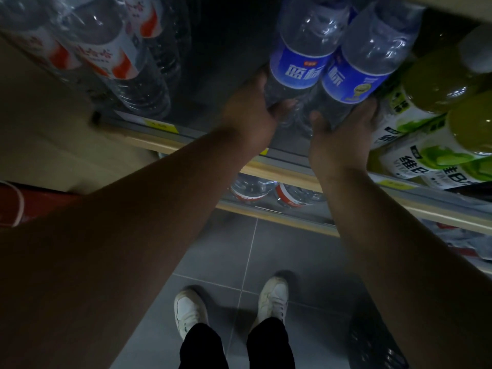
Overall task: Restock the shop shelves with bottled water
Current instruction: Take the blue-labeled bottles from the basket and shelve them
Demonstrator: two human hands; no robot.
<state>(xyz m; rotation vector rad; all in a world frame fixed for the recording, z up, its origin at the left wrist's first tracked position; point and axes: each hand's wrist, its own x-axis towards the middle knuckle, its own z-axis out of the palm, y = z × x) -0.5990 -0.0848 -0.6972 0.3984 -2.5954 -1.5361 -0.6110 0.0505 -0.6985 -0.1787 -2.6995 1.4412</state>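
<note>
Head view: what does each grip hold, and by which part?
The left grip holds the left blue-label bottle by its clear lower body, below the label; the right grip holds the right blue-label bottle likewise.

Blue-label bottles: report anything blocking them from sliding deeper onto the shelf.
Nothing visible blocks them. The left hand grips the left blue-label bottle, the right hand the right blue-label bottle, at the shelf front; green drinks crowd the right side. The space behind is hidden.
</note>
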